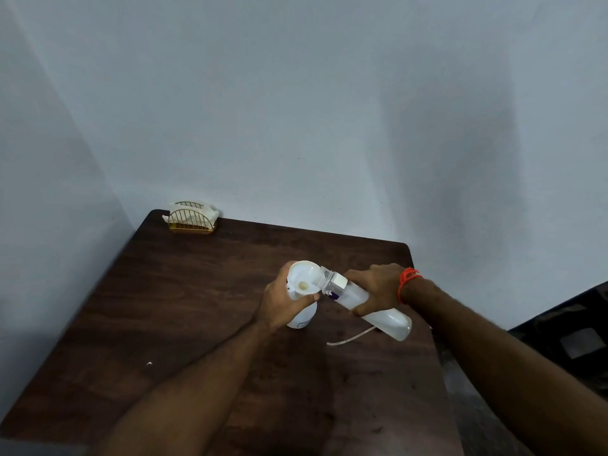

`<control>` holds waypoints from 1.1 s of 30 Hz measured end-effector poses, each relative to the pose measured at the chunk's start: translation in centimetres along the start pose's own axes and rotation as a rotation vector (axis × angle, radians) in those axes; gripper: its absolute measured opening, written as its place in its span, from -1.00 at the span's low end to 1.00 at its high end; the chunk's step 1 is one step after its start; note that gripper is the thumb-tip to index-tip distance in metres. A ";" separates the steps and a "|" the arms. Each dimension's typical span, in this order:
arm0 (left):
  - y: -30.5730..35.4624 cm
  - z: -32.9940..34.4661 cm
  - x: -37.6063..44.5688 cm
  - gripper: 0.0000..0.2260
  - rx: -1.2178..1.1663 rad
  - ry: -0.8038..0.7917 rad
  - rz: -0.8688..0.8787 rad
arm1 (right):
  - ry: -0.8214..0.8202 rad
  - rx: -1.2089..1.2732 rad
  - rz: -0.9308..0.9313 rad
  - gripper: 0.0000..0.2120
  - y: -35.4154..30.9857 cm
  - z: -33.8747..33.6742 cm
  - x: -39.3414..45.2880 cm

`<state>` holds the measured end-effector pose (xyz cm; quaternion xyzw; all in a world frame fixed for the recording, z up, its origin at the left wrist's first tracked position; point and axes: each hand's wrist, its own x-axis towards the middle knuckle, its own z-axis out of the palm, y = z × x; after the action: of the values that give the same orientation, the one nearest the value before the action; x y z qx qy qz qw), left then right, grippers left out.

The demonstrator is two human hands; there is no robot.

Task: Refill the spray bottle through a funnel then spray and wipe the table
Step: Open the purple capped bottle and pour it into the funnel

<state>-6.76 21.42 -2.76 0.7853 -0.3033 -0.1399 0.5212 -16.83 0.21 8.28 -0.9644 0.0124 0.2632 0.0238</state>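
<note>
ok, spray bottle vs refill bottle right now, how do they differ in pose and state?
Pose: the spray bottle stands upright on the table; the refill bottle is held off it, tipped nearly flat.
Mouth: the spray bottle carries a white funnel; the refill bottle's open neck points into that funnel.
Grip: the left hand steadies the spray bottle and funnel; the right hand holds the refill bottle.
Shared: both are whitish translucent plastic.
</note>
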 end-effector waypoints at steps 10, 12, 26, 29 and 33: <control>0.5 -0.3 -0.2 -0.46 -0.023 -0.022 0.016 | -0.045 -0.004 -0.006 -0.35 -0.4 -0.6 -0.2; 0.7 -0.4 -0.2 -0.46 -0.015 -0.024 0.022 | -0.057 0.007 -0.008 -0.35 -0.5 -0.7 -0.1; 1.1 -0.7 -0.4 -0.46 -0.035 -0.041 0.028 | -0.071 -0.003 -0.025 -0.35 -0.7 -1.3 -0.1; 1.0 -0.5 -0.3 -0.44 -0.037 -0.045 0.027 | -0.074 -0.002 -0.024 -0.35 -0.8 -1.3 -0.2; 0.8 -0.4 -0.1 -0.40 -0.024 -0.052 0.032 | -0.075 -0.009 -0.019 -0.35 -0.8 -1.3 -0.2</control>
<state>-6.92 21.59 -1.85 0.7702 -0.3275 -0.1557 0.5247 -16.34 0.92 9.56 -0.9541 0.0012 0.2988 0.0222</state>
